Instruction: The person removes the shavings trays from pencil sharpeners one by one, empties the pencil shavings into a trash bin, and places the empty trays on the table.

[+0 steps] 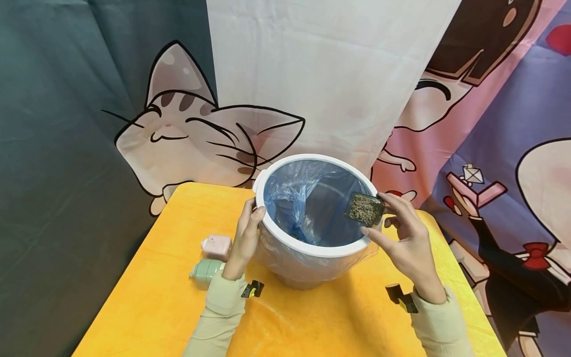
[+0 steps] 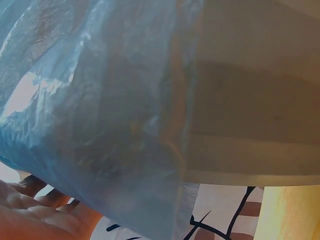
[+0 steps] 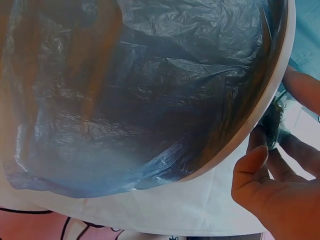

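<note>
A round trash bin [image 1: 308,250] with a white rim stands on the yellow-covered table, lined with a thin blue plastic bag [image 1: 285,208] folded down over the outside. My left hand [image 1: 243,238] grips the bin's left rim, thumb on the top edge; in the left wrist view the bag [image 2: 100,125] fills much of the picture. At the right rim, my right hand [image 1: 408,238] pinches a small dark square tray [image 1: 365,209] with a speckled, brownish-grey filling. The tray is tilted and overlaps the bin's mouth in the head view. The right wrist view shows the tray [image 3: 273,120] edge-on between the fingers.
Left of the bin, a pink bottle [image 1: 217,247] and a green bottle [image 1: 207,272] are on the yellow cloth [image 1: 151,287], close to my left forearm. Behind the table hangs a curtain [image 1: 321,74] with cartoon figures.
</note>
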Available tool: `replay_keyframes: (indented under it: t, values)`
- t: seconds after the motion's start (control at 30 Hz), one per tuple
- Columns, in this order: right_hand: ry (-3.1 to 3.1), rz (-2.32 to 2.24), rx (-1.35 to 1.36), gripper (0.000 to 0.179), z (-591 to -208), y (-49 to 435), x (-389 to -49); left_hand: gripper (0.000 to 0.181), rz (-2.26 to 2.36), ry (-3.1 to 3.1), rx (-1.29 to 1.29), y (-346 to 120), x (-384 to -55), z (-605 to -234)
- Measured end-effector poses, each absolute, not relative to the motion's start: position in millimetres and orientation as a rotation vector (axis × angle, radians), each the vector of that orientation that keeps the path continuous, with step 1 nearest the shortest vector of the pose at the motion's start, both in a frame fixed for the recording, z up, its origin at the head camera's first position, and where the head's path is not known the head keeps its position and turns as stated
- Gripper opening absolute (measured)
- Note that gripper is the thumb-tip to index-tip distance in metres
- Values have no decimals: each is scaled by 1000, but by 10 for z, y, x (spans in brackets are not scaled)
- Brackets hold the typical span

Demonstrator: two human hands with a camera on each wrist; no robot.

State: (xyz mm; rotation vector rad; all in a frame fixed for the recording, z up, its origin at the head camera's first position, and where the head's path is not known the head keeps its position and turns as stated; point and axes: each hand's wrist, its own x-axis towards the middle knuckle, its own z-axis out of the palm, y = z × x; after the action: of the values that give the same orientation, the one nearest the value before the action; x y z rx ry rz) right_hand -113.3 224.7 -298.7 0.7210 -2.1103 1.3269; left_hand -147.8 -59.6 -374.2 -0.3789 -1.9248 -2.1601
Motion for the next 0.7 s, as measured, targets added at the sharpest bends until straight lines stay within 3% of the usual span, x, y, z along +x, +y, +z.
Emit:
replay_keyframes:
  t: [0.7]
  values:
    - [-2222,1105,759,73,-2996,2291,-1316,49,-2177,-1917,-389,-598,-1477,-3740]
